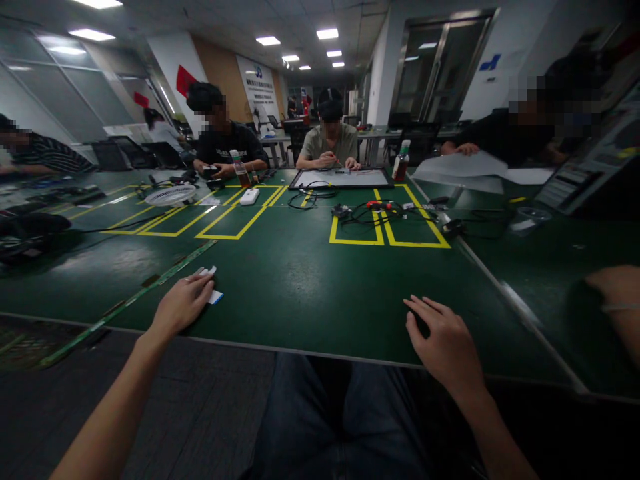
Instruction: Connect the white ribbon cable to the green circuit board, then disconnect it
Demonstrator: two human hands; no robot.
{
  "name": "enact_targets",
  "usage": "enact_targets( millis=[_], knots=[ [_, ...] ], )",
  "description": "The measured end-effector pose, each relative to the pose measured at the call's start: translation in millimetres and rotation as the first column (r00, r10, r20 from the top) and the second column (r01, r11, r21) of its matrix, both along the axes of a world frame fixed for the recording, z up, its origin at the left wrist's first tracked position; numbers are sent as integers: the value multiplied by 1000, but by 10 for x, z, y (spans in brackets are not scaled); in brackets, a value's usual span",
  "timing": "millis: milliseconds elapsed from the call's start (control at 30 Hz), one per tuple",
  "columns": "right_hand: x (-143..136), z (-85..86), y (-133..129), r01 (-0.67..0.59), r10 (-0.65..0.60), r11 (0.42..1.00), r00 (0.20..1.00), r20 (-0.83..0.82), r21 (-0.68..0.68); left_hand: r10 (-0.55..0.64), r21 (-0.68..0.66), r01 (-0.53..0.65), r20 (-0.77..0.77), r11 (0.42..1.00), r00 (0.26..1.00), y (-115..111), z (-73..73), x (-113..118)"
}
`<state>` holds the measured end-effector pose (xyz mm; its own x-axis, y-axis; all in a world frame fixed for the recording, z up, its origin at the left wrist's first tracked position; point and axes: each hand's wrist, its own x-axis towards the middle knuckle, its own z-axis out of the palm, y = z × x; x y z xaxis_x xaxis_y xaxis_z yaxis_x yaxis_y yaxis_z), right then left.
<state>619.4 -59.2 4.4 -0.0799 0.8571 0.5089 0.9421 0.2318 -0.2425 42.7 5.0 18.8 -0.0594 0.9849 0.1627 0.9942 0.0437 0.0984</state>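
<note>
Resting the left hand (184,303) at the near left of the green table (295,313), on top of a white packet (215,298) with a blue edge. Leaving in view only a white bit past the fingertips and the blue-edged corner to the right; hiding the rest, so hard to tell one piece from two. Holding the left fingers close together and bent down over it; cannot tell pinching from plain pressing. Holding the right hand (445,337) at the near right, well apart from the packet, fingers loosely curved and a little spread, thumb standing off, nothing between. Cannot tell touching from hovering there. Probably at the step of handling the packet with the left hand alone, the right free to help. Calling next, by judgement, for thumb and fingertips at opposite edges before any lift or slide, or for the right hand brought across to steady the blue-edged corner. Facing, farther off, yellow tape (419,244), cables (341,211) to the right and a white box (249,197) to the left.
</note>
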Motion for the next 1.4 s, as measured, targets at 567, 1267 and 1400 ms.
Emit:
enact_targets(
  millis=[567, 1267, 1400],
  knots=[
    [-32, 39, -18, 3, -3, 1000, 1000, -18, 5, -748, -19, 776, 252, 630, 614, -344, 140, 2458],
    [-28, 10, -17, 5, -4, 1000, 1000, -24, 10, -757, -23, 796, 296, 604, 583, -494, 269, 2500],
    [-25, 6, -13, 0, 1, 1000, 999, -45, 14, -526, -7, 537, 190, 843, 829, -191, 196, 1686]
  ],
)
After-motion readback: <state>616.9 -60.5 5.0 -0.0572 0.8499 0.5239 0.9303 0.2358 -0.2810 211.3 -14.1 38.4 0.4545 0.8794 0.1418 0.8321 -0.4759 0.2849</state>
